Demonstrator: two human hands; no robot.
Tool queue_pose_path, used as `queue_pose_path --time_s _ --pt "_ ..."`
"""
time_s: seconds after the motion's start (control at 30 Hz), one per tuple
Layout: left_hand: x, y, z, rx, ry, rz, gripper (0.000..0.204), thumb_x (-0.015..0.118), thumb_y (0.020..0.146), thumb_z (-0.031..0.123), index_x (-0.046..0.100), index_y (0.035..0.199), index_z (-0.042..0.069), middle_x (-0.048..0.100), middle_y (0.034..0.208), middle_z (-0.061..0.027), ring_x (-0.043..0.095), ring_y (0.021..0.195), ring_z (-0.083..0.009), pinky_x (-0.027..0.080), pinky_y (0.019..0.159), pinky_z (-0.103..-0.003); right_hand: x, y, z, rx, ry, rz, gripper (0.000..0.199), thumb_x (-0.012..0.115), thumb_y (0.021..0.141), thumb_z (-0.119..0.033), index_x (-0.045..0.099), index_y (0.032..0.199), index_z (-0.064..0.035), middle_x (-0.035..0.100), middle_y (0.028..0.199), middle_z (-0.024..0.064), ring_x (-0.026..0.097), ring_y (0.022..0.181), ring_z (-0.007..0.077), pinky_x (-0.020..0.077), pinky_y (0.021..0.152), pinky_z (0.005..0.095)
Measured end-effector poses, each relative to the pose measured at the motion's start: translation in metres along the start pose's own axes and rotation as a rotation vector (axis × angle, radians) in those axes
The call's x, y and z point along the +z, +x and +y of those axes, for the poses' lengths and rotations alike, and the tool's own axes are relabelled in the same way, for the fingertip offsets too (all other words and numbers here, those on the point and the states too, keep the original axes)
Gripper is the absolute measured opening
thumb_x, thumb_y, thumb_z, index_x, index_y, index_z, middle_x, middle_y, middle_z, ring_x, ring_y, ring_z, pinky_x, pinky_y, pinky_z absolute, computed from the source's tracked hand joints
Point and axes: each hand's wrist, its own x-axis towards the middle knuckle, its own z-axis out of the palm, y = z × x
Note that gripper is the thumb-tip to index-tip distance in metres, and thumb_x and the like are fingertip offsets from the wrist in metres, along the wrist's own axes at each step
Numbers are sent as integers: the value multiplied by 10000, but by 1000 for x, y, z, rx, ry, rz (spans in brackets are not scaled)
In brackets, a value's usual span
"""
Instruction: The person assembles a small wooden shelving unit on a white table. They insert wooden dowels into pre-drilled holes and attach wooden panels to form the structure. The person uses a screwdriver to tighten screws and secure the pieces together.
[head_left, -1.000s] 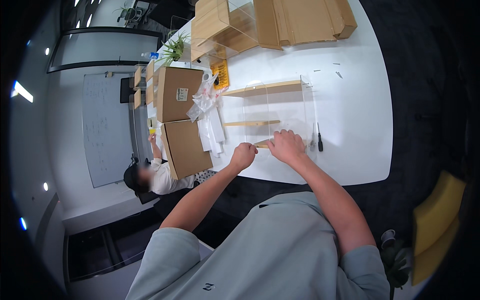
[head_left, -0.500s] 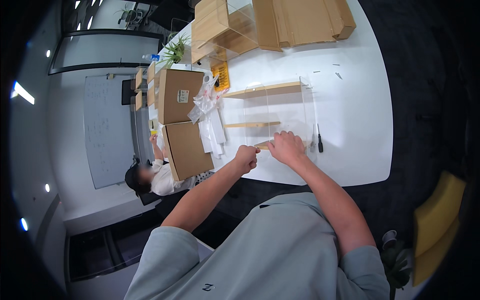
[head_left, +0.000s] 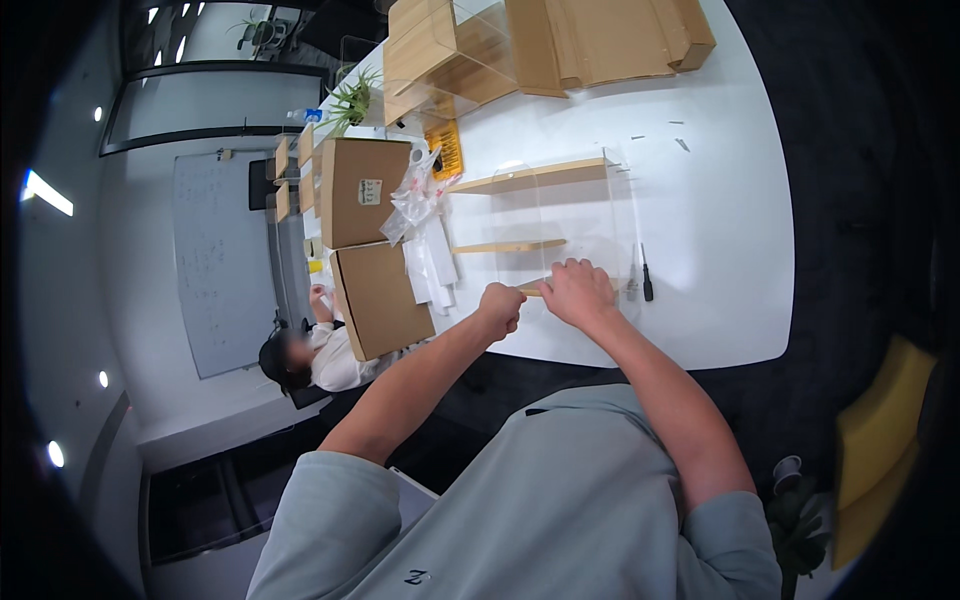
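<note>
A small shelf of pale wooden boards and clear plastic panels stands at the table's near edge; its far board (head_left: 530, 178) and middle board (head_left: 510, 246) run between the clear side panels (head_left: 622, 225). My right hand (head_left: 578, 290) is closed over the near wooden board (head_left: 532, 291), fingers bent across it, hiding most of it. My left hand (head_left: 502, 309) is curled into a fist at that board's left end. What its fingers pinch is hidden. To the right of the shelf lies a black-handled screwdriver (head_left: 647, 283).
Several screws (head_left: 682, 145) lie on the white table (head_left: 715, 250). On the left are cardboard boxes (head_left: 385, 300), plastic bags (head_left: 415, 200) and a yellow tool case (head_left: 446, 150). An assembled wooden shelf (head_left: 425, 50) and opened cardboard (head_left: 620, 45) sit behind. A seated person (head_left: 340, 360) is at left.
The view has shifted slightly, moving the scene a little to the right. Both my hands stay at the near board. The seated person's hand has lowered.
</note>
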Motion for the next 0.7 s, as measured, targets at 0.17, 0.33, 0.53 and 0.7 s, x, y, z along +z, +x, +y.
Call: queue_pose_path --time_s 0.17,0.33,0.53,0.7 --pt "0 -10 -28 776 1096 295 114 589 947 85 628 914 -18 738 816 -254 729 598 -374 574 521 -455 1 1 1 3 6 -8 373 629 1010 -386 756 1081 -43 727 1094 152 668 1104 333 527 926 490" --pt "-37 1 -28 1338 1557 272 137 616 922 123 557 815 62 675 685 -101 687 542 -260 559 511 -385 2 0 2 3 16 2 374 630 1008 -388 755 1065 -41 726 1093 154 668 1103 333 526 930 491" --pt "-54 7 -1 1641 1783 156 129 621 924 152 553 835 87 624 652 -42 680 539 -213 518 479 -382 1 -1 1 -4 1 2 369 632 1007 -384 756 1057 -40 728 1082 153 672 1096 335 530 929 493" --pt "-38 -25 -5 1068 1244 227 193 576 992 162 625 865 26 713 748 -163 725 678 -366 565 621 -465 0 -1 4 -2 -11 -3 377 639 1004 -385 759 1070 -34 732 1085 160 682 1080 339 543 906 492"
